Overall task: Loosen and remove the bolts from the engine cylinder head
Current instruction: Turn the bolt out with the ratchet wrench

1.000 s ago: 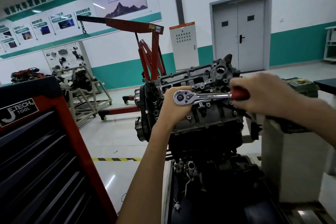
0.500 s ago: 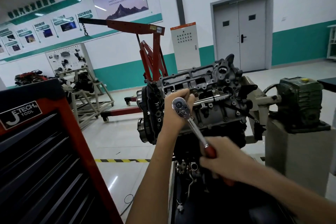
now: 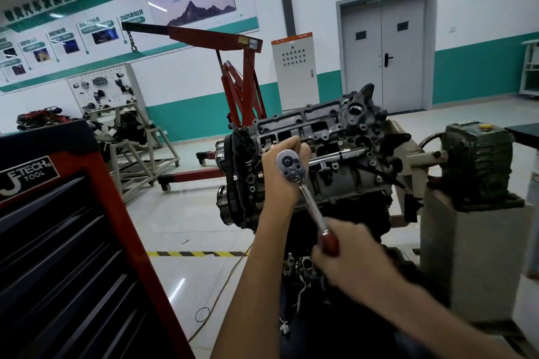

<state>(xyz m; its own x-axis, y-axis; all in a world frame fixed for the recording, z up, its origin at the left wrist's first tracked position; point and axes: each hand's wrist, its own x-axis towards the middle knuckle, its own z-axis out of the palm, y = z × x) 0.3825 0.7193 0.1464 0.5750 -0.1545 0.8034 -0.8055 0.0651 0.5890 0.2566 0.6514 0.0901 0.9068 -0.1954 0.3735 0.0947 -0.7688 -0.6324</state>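
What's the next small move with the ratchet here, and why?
Probably sweep the red handle up and to the right, counter-clockwise, as a loosening stroke. The ratchet sits on the cylinder head with its handle hanging low in the right hand, so little arc seems left below. The left hand holds the ratchet's head seated. The bolt itself is hidden.
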